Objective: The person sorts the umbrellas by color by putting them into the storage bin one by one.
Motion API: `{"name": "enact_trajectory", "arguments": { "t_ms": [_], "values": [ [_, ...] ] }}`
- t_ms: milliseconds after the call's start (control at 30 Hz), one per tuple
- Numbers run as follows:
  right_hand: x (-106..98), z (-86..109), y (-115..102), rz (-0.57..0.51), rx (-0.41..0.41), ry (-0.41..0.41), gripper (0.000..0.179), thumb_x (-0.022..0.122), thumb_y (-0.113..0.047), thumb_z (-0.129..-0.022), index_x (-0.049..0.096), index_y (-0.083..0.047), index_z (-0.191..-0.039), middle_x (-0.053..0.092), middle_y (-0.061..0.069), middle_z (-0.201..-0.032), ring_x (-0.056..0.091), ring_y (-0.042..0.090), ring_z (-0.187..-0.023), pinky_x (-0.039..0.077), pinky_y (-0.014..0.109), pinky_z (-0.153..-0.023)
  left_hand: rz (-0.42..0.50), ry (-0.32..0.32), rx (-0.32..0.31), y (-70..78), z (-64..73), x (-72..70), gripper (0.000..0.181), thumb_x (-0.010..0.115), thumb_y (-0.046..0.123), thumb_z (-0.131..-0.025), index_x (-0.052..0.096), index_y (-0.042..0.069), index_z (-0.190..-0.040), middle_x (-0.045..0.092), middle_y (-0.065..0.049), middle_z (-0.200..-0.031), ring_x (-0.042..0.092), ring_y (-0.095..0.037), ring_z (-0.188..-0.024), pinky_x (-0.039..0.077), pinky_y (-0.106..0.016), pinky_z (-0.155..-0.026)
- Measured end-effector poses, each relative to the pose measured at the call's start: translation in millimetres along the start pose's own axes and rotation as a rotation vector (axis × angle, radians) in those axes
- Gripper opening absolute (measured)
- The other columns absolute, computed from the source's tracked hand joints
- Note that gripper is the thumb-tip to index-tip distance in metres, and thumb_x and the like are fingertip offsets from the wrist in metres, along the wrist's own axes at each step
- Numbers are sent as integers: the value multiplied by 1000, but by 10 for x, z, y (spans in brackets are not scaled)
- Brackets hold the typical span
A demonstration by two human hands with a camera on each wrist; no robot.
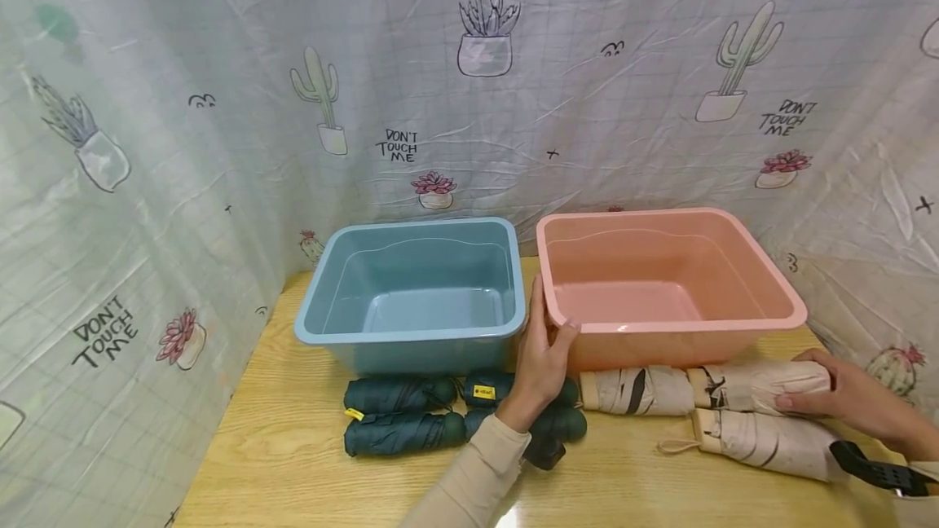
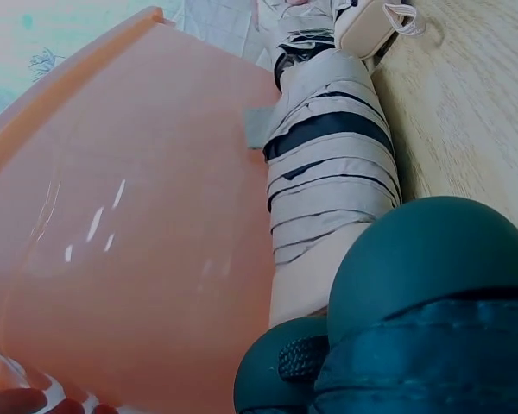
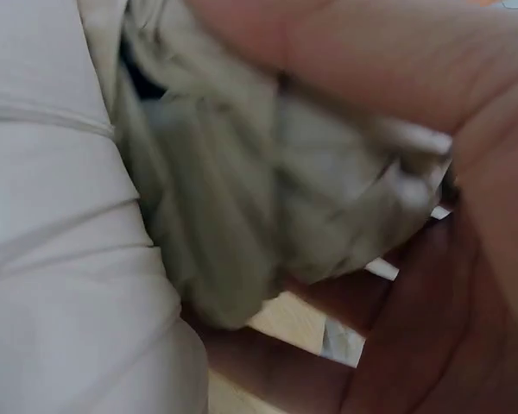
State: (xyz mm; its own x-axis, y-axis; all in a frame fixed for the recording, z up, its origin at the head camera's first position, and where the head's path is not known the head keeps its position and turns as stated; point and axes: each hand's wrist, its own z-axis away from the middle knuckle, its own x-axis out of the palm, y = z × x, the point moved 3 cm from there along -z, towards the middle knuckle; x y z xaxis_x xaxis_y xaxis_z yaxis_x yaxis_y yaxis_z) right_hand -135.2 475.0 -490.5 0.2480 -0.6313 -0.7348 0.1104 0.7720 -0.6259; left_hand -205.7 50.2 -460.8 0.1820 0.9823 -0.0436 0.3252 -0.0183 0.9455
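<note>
At the right, my right hand [image 1: 854, 402] grips the end of a folded beige umbrella [image 1: 770, 385], its thumb and fingers around the bunched fabric [image 3: 328, 190]. Another beige umbrella [image 1: 641, 391] lies to its left, and a third beige umbrella [image 1: 770, 442] lies nearer the table's front. My left hand [image 1: 543, 357] touches the front left corner of the pink bin [image 1: 682, 336], its fingers extended between the bins. Below that hand and wrist lie folded dark green umbrellas [image 1: 561, 422], partly hidden by my arm. Their round green handle ends [image 2: 432, 250] show close up in the left wrist view.
A light blue bin [image 1: 411, 341] stands left of the pink one. Two more dark green umbrellas [image 1: 399, 434] lie in front of it on the wooden table [image 1: 279, 446]. A patterned curtain [image 1: 469, 121] hangs behind and along the sides.
</note>
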Motion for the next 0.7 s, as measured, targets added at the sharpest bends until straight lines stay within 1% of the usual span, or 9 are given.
{"name": "enact_trajectory", "arguments": {
  "t_ms": [67,167,267,300,333,467,500,567,700],
  "values": [
    [-7,17,0,4,-14,29,66,70,-34,-98,41,6,-140,59,28,-122,56,-4,-86,51,29,-65,-13,3,-2,2,-2,4,80,54,32,-100,4,42,-163,14,13,-170,42,-14,-145,38,-40,-119],
    [-26,47,-43,10,-32,80,71,68,-35,-99,35,5,-149,39,39,-144,56,7,-103,51,32,-69,-34,10,-7,8,-9,9,80,52,31,-100,4,45,-162,12,15,-171,35,-11,-149,34,-42,-122],
    [-58,107,-133,-3,-26,111,72,66,-36,-100,34,4,-151,28,39,-151,53,25,-115,53,38,-72,-30,14,-5,15,-15,19,79,51,30,-99,5,43,-163,11,17,-171,33,-10,-150,33,-44,-122],
    [-75,133,-172,-5,-18,117,73,66,-37,-100,33,4,-151,29,39,-151,54,24,-114,53,38,-71,-25,16,-4,16,-16,22,79,50,30,-99,6,42,-163,12,17,-170,34,-10,-150,34,-44,-122],
    [-93,161,-207,-3,-7,128,73,66,-38,-100,34,4,-151,32,38,-149,54,8,-108,53,34,-70,-20,17,-1,12,-19,26,79,50,30,-100,6,40,-164,12,18,-170,36,-10,-149,35,-43,-121],
    [-184,276,-325,4,-27,217,68,72,-33,-96,42,5,-144,65,0,-120,54,-8,-88,52,29,-63,-6,24,6,-7,-26,31,78,50,26,-99,8,35,-165,15,16,-170,40,-13,-147,39,-44,-118],
    [-206,306,-353,15,-38,254,61,74,-31,-95,48,-4,-142,64,-11,-109,50,-14,-81,51,27,-60,0,24,6,-12,-27,32,78,51,26,-99,9,36,-165,16,16,-169,41,-14,-147,40,-44,-117],
    [-245,371,-418,16,-81,335,48,78,-25,-91,56,-20,-133,54,-31,-95,56,-5,-74,51,28,-55,6,25,7,-15,-26,31,78,51,26,-99,10,37,-164,17,16,-169,42,-15,-146,41,-44,-116],
    [-358,522,-612,-56,-193,484,60,82,-5,-83,54,-46,-117,56,-31,-89,57,1,-63,47,26,-47,6,30,13,-23,-24,28,77,52,30,-100,11,38,-164,19,16,-169,45,-14,-144,43,-44,-114]
  ]
}}
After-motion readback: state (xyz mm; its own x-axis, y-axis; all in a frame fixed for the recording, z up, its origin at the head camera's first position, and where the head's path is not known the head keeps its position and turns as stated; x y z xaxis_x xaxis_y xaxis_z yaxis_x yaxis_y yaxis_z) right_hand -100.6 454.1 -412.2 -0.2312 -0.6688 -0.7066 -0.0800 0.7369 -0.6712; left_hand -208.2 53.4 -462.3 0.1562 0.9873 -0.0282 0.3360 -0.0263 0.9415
